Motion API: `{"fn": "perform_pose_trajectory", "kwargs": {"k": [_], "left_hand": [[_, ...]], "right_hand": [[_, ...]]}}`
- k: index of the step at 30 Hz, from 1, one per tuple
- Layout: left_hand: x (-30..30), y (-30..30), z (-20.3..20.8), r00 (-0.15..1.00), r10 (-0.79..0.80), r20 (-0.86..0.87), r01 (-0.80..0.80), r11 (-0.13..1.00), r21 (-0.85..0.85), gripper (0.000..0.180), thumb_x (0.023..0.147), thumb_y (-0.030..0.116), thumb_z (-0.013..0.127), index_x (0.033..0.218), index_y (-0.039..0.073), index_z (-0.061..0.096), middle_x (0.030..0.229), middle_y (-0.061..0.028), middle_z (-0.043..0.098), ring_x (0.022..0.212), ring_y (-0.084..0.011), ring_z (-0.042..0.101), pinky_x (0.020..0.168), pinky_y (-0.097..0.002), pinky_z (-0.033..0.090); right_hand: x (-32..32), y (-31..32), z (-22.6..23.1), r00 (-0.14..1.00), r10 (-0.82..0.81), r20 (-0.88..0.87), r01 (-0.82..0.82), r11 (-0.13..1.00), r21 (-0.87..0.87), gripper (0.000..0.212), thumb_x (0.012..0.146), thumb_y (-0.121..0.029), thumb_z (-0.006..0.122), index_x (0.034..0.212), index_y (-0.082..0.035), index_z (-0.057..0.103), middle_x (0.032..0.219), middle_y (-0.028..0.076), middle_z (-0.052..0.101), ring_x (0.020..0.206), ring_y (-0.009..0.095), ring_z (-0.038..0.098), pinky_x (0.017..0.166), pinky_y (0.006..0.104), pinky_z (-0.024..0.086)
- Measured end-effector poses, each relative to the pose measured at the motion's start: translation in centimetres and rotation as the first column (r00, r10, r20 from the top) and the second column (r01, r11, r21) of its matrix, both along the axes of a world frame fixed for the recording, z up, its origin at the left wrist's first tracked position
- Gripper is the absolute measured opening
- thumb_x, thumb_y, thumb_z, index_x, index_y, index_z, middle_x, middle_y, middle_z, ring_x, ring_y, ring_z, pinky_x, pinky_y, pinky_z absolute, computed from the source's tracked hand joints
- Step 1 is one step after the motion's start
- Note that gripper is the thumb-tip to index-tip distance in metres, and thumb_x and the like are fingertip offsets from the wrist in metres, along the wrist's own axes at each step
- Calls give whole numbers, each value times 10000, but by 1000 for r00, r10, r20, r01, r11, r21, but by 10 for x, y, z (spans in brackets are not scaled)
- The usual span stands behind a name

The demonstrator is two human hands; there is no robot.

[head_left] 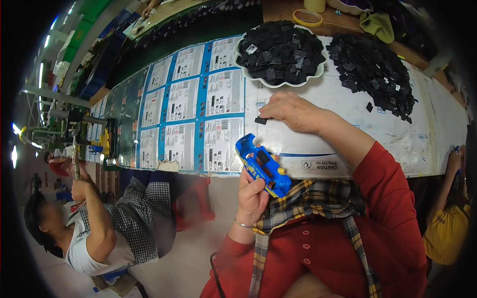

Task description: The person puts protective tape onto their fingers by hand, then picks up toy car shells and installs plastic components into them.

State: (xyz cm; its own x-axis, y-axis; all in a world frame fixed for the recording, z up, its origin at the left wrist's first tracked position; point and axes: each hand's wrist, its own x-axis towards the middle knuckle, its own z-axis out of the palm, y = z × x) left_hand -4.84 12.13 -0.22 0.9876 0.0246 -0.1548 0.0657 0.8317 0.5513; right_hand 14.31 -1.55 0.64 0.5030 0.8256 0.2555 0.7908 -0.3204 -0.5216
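Observation:
My left hand point(250, 197) is closed around a blue plastic toy car body point(260, 169), held tilted just in front of the table's near edge. Yellow markings run along its side, and a dark part shows inside its opening. Over the table, my right hand point(292, 112) has its fingertips pinched on a small flat black plastic piece point(261, 120), at or just above the surface. Beyond that hand stands a white scalloped bowl point(279, 84) heaped with similar black pieces point(280, 49).
A loose pile of black pieces point(372, 69) spreads over the table at the right. Printed cardboard point(194, 99) covers the table's left part. A yellow tape roll point(308, 18) lies behind the bowl. One co-worker point(119, 218) is at the left, another point(447, 228) at far right.

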Motion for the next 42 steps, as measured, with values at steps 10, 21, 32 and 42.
{"fn": "perform_pose_trajectory", "kwargs": {"k": [10, 21, 32, 42], "left_hand": [[0, 1, -14, 999, -4, 34, -1, 992, 128, 716, 705, 200, 715, 1311, 63, 358, 1207, -150, 510, 1058, -288, 536, 877, -441, 458], [-6, -12, 8, 995, -96, 39, 94, 994, 63, 705, 718, 27, 676, 1322, 81, 316, 1153, -67, 498, 1053, -240, 511, 847, -380, 465], [16, -32, 17, 937, -114, 330, -155, 712, 685, 760, 590, -100, 757, 1220, 55, 362, 1248, -136, 468, 1132, -258, 492, 949, -369, 437], [27, -36, 3, 737, -291, 611, -404, 535, 742, 585, 759, 140, 714, 1208, 160, 338, 1232, -192, 446, 1166, -330, 451, 920, -435, 453]], "right_hand": [[-17, -21, -11, 983, 3, 184, -8, 1000, 28, 114, 716, -30, 553, 823, -33, 592, 935, 100, 560, 907, 271, 516, 795, 354, 437], [-27, -21, -7, 959, -67, 276, 85, 995, -54, 49, 731, -68, 550, 732, -44, 592, 812, 109, 589, 804, 290, 580, 732, 367, 478], [-81, -79, 24, 835, -223, -503, 424, 844, 330, 180, 819, -4, 515, 959, 15, 627, 895, 116, 651, 795, 186, 620, 715, 294, 492], [-121, -91, 47, 979, -98, -177, 168, 881, 443, 287, 634, 99, 522, 863, -33, 635, 792, 112, 646, 725, 268, 621, 657, 342, 488]]}}
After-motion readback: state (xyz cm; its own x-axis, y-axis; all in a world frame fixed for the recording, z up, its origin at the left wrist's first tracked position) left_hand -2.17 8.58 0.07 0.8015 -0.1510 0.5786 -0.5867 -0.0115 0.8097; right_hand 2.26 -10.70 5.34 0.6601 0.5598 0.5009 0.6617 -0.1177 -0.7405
